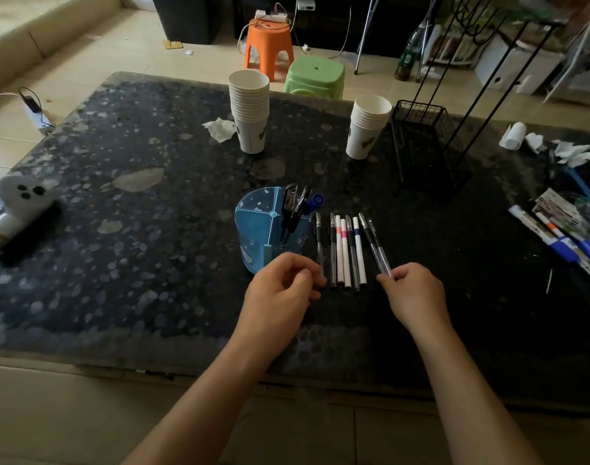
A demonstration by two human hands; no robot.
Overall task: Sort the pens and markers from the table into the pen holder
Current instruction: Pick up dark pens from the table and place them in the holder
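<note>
A round blue pen holder (256, 226) with dividers stands on the dark speckled table (119, 229); a few dark pens and a blue-capped marker (314, 201) lean in its right compartment. Right of it, several pens and white markers (344, 250) lie side by side. My left hand (281, 290) pinches the near end of the leftmost clear pen (319, 239). My right hand (412, 293) grips the near ends of two clear black-capped pens (372, 239) at the row's right side.
Two stacks of paper cups (250, 115) (367, 127) stand farther back, with a black wire basket (427, 146) to their right. Crumpled tissue, packaging and markers (555, 236) clutter the right edge. A white controller (21, 199) lies at the left. Orange and green stools (315, 77) stand beyond.
</note>
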